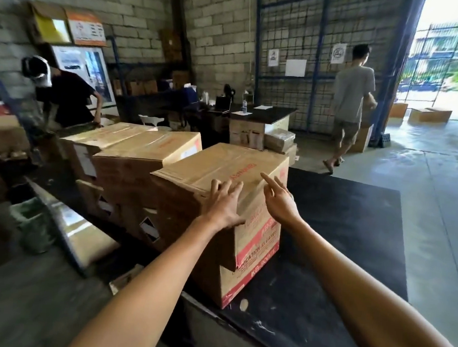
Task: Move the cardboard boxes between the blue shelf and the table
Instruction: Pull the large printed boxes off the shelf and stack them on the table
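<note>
Grip: none; both hands loose, fingers apart
Left hand (223, 210): fingers spread, resting on near top edge of top box (222, 178)
Right hand (279, 200): fingers straight, at the box's right top edge; contact unclear
Top box: stacked on lower box (236, 283), bench (349, 239) centre
More boxes (141, 154): 10 o'clock of stack, touching
Persons: one at 10 o'clock, one at 1 o'clock

3 box stacks (214, 199) on table (355, 239) – left hand (226, 209) atop nearest.
</note>
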